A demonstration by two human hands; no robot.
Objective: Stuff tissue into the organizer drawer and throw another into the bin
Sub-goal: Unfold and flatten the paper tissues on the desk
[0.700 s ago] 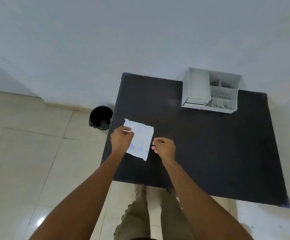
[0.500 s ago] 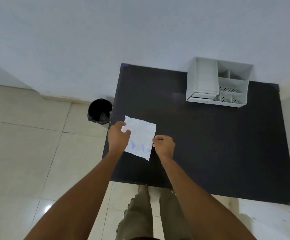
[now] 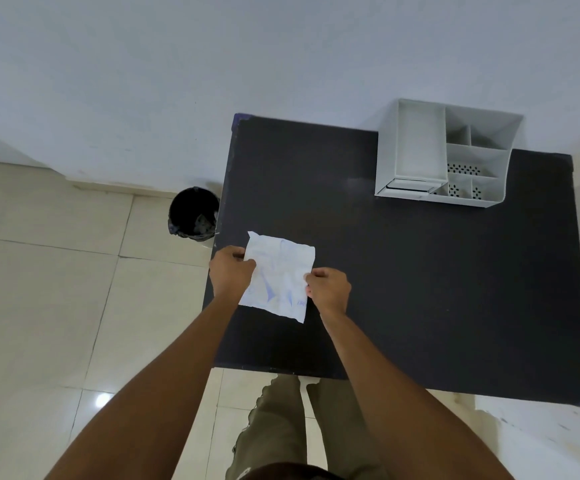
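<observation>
A white tissue (image 3: pixel 279 277) with faint blue print lies spread near the left edge of the black table (image 3: pixel 420 271). My left hand (image 3: pixel 230 271) pinches its left edge and my right hand (image 3: pixel 328 289) pinches its right edge. The white organizer (image 3: pixel 444 157) stands at the table's far side against the wall; its drawer (image 3: pixel 409 186) at the lower left looks closed. A black bin (image 3: pixel 194 217) with a dark liner stands on the floor just left of the table, something crumpled inside it.
A white wall runs behind the table. Beige floor tiles (image 3: pixel 56 306) lie to the left. My legs in olive trousers (image 3: pixel 281 427) stand at the table's near edge. A white surface (image 3: pixel 541 438) sits at the lower right.
My right hand has closed in from beside the tissue and now grips its right edge. My left hand keeps its hold on the left edge. The camera has moved closer.
</observation>
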